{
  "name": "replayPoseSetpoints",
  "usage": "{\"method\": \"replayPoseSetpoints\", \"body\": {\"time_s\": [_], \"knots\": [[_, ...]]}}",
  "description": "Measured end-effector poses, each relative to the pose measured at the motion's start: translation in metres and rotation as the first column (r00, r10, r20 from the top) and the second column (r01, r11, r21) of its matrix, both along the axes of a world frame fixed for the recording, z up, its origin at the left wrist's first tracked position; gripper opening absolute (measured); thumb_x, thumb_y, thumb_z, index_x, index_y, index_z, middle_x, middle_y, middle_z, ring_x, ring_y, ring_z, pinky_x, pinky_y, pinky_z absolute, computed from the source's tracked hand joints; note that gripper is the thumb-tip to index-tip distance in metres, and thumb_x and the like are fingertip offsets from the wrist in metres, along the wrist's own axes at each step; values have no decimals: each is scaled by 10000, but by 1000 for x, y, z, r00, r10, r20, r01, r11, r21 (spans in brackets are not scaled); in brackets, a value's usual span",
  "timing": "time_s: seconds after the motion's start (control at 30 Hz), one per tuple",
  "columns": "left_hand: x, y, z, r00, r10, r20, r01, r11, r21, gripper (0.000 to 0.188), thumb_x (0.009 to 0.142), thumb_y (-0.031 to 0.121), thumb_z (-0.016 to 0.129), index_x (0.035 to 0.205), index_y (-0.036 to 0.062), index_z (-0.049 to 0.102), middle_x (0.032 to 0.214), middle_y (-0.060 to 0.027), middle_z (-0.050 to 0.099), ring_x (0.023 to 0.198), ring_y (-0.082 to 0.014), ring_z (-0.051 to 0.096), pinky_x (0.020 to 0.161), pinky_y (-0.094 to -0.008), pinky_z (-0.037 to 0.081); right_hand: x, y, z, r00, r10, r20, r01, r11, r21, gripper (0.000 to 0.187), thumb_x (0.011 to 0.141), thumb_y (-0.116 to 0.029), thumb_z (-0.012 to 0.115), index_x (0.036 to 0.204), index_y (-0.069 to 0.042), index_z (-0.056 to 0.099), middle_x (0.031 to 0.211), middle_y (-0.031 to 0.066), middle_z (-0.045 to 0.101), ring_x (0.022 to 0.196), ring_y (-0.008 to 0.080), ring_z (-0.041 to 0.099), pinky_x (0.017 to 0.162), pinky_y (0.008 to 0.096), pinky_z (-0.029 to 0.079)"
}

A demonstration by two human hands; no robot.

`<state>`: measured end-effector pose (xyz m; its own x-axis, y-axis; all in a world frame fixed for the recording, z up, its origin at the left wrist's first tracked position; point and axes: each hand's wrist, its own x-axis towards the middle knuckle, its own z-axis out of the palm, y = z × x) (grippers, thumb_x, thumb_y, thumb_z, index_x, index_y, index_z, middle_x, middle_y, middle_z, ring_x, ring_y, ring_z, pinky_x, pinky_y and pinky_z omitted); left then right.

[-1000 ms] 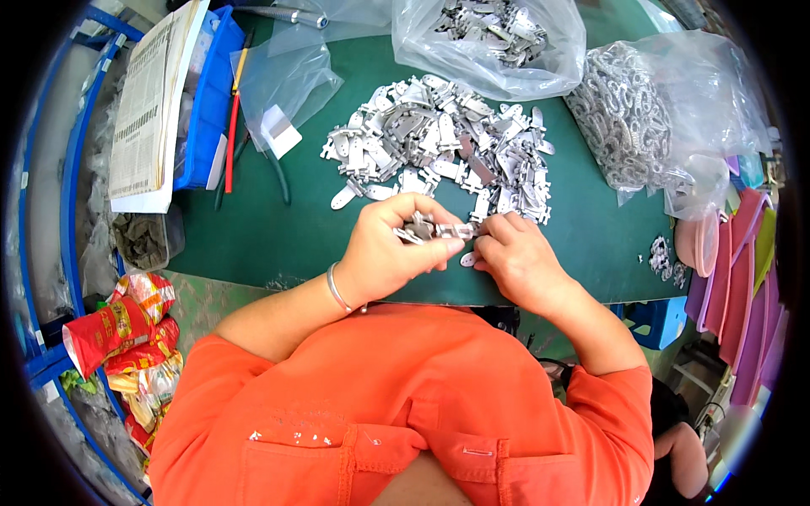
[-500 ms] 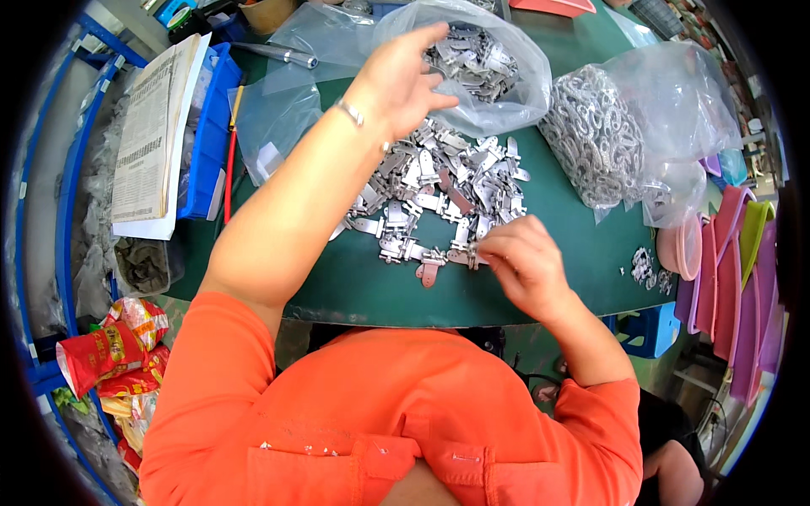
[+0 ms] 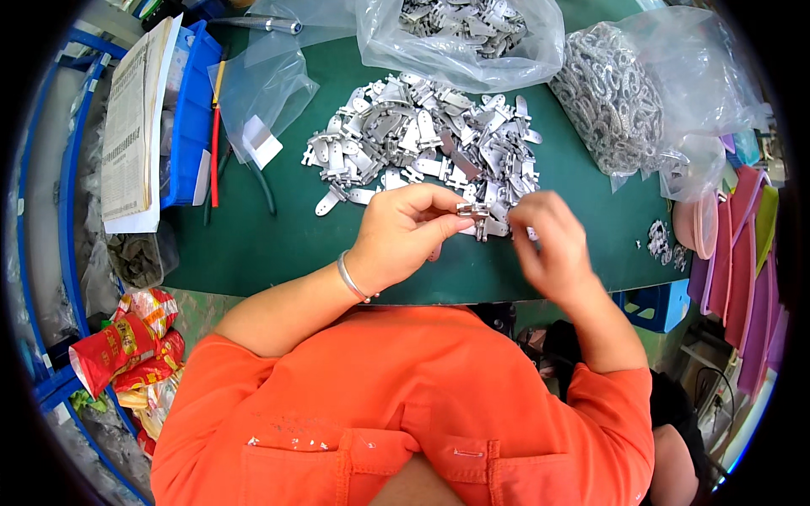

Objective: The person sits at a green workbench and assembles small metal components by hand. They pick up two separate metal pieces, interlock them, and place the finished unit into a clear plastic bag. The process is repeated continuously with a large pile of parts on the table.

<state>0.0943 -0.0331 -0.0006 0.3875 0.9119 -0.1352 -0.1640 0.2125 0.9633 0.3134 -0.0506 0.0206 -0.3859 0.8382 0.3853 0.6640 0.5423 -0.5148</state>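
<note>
Between the thumb and forefinger of my left hand (image 3: 403,229) is a small silver metal clasp (image 3: 474,210), held just off the near edge of the pile. Close to its right, my right hand (image 3: 553,244) is curled with thumb and fingers drawn together. Its fingertips are slightly blurred, and what they hold, if anything, cannot be made out. A wide heap of similar flat metal clasps (image 3: 380,131) with rounded, holed ends lies just beyond both hands. A brownish strip-shaped piece (image 3: 460,158) sits among them.
Behind the heap stands an open clear bag (image 3: 540,63) of more clasps. A plastic bag of metal links (image 3: 603,93) lies right, with small loose parts (image 3: 658,240) nearer the table (image 3: 245,253) edge. Pliers (image 3: 263,187) and a blue bin (image 3: 192,110) are at left.
My left hand has come back from beside the open bag to the near edge of the heap and now pinches a clasp. My right hand has stayed near the heap. The view has shifted.
</note>
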Motion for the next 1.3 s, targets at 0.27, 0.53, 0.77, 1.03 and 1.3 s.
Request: {"method": "replayPoseSetpoints", "body": {"time_s": [0.27,0.53,0.77,1.03,1.3], "knots": [[-8,-4,-2,992,17,-128,32,927,373,155,800,-121,626,928,-41,657,959,-156,669,687,-158,654,570,-256,524,21,-8,-6,921,-56,385,230,877,-422,228,725,-169,737,764,-6,583,801,146,584,766,347,594,661,431,479],[-16,-2,-3,981,140,-134,-41,826,563,192,760,-142,642,910,-24,658,992,-157,676,891,-214,668,723,-283,549,0,-9,-12,949,-2,315,104,946,-307,152,731,-131,646,665,-13,576,678,136,580,632,342,595,580,436,491],[-20,-4,2,968,178,-176,-44,813,581,168,751,-116,663,889,-21,667,980,-143,685,920,-222,662,769,-299,535,-6,-4,1,999,-31,27,41,811,-584,114,761,-103,644,738,4,613,697,148,595,609,310,594,550,396,470],[-20,-8,6,970,175,-167,-66,857,511,138,752,-102,671,865,-22,668,968,-141,691,900,-215,661,772,-298,525,-14,1,-3,982,-96,-164,-13,827,-562,94,800,-56,662,853,11,624,731,121,594,651,247,605,582,346,479],[-13,-7,4,984,138,-109,-68,872,484,111,727,-105,672,801,-25,651,857,-116,663,587,-129,633,499,-231,497,-31,12,7,894,203,-399,-280,949,-145,246,775,-37,698,1013,-21,639,905,120,634,802,282,612,674,325,498]]}}
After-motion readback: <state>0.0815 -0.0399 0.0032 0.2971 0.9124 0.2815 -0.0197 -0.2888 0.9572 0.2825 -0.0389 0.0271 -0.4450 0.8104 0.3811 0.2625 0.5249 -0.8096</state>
